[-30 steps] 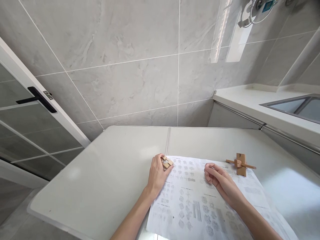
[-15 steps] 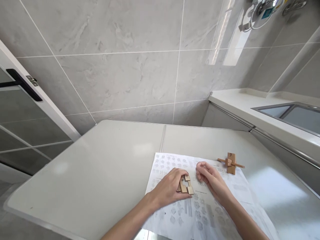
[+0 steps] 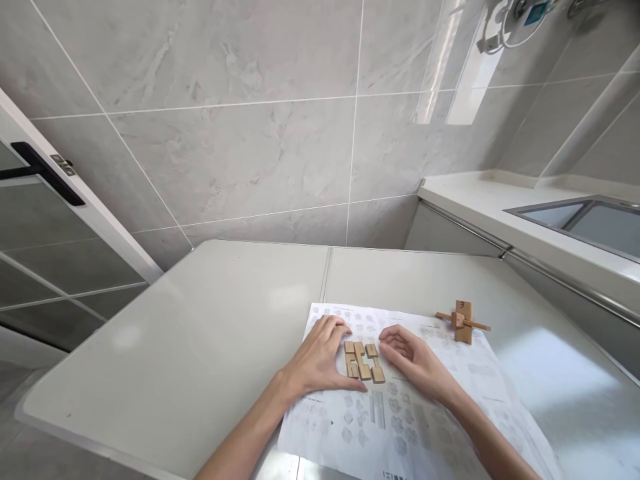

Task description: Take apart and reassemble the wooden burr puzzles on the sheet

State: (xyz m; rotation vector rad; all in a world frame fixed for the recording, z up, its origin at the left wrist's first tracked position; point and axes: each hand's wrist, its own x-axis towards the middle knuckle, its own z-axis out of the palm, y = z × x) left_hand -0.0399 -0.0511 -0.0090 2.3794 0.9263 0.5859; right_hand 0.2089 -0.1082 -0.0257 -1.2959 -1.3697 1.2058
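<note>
Several notched wooden puzzle pieces (image 3: 363, 361) lie side by side on a printed instruction sheet (image 3: 400, 413). My left hand (image 3: 320, 357) rests on the sheet just left of them, fingers curved and thumb touching the nearest piece. On the other side my right hand (image 3: 410, 357) lies on the paper with loosely curled fingers, fingertips close to the pieces. Neither hand grips anything. An assembled wooden cross puzzle (image 3: 463, 322) stands at the sheet's far right corner.
The sheet lies on a pale grey table (image 3: 200, 333) against a tiled wall (image 3: 250, 133). A counter with a sunken sink (image 3: 580, 217) runs along the right. A glass door with a black handle (image 3: 45, 177) is at the left.
My left hand carried the wooden pieces from the sheet's far left corner to its middle and set them down in a row. The right hand stayed nearly still.
</note>
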